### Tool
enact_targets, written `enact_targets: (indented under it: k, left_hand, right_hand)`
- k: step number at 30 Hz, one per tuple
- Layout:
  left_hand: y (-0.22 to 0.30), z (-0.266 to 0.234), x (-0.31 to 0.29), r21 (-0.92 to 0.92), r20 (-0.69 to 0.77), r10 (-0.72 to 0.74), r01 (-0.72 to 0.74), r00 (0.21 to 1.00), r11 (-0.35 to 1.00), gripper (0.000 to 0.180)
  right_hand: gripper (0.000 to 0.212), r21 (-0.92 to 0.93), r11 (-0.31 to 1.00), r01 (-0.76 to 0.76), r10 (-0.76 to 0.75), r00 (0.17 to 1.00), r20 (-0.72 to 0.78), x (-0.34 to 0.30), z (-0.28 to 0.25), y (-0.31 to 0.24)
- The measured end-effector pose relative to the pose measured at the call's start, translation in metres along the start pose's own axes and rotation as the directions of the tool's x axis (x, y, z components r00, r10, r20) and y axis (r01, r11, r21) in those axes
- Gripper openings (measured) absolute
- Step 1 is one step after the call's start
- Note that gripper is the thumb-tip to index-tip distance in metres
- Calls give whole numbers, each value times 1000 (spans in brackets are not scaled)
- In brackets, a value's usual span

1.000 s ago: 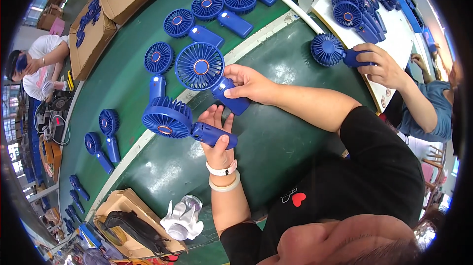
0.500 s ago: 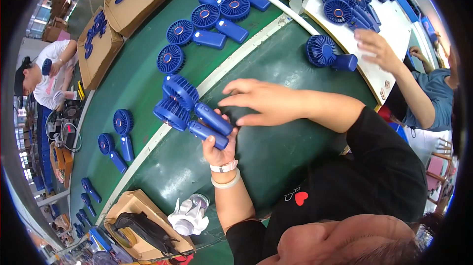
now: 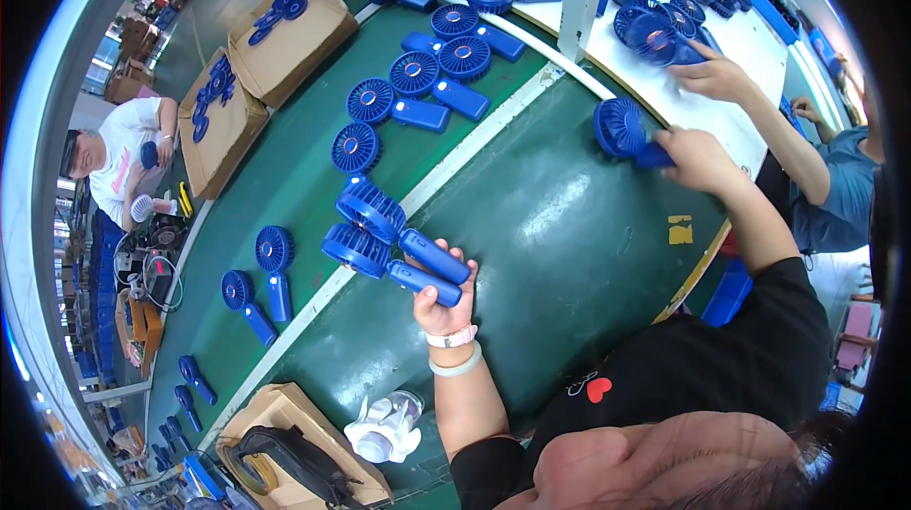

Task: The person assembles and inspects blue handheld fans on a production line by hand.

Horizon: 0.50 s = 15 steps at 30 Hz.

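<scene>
My left hand [image 3: 442, 315] is closed around the handles of two blue handheld fans. Their round caged heads lie close together, one upper fan [image 3: 377, 210] and one lower fan [image 3: 355, 250], over the white edge strip. Off to the right, my right hand [image 3: 697, 159] has its fingers on the handle end of another handheld fan [image 3: 619, 128], which lies on the green table near the white board; slight blur softens that handle. Beyond the strip, several more fans [image 3: 415, 74] rest on the green belt.
A co-worker's hand [image 3: 712, 74] touches a blurred fan on the white board [image 3: 622, 55] at right. Near me stand an open carton [image 3: 275, 401] with a black item and a white-wrapped jar [image 3: 384, 429]. A metal post [image 3: 581, 7] rises behind. Another person [image 3: 128, 154] works far left.
My right hand has moved right, from beside the two held fans to the fan by the white board. The co-worker's hand now touches a fan. The whole view has shifted slightly.
</scene>
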<state>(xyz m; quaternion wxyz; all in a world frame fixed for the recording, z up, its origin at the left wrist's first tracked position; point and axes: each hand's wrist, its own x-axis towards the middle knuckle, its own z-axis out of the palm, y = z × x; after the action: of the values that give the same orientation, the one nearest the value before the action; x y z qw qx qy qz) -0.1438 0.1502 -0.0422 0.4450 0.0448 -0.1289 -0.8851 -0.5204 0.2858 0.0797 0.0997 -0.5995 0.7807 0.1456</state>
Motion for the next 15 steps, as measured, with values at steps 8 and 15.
enact_targets:
  k: [8, 15]
  left_hand:
    - [2, 6, 3, 8, -27, 58, -58, 998, 998, 61]
    - [0, 4, 0, 21, -29, 117, -117, 993, 993, 65]
  right_hand:
    - [45, 969, -99, -226, -407, 898, 168, 82, -55, -79]
    - [37, 908, -109, 405, -301, 857, -418, 252, -140, -202]
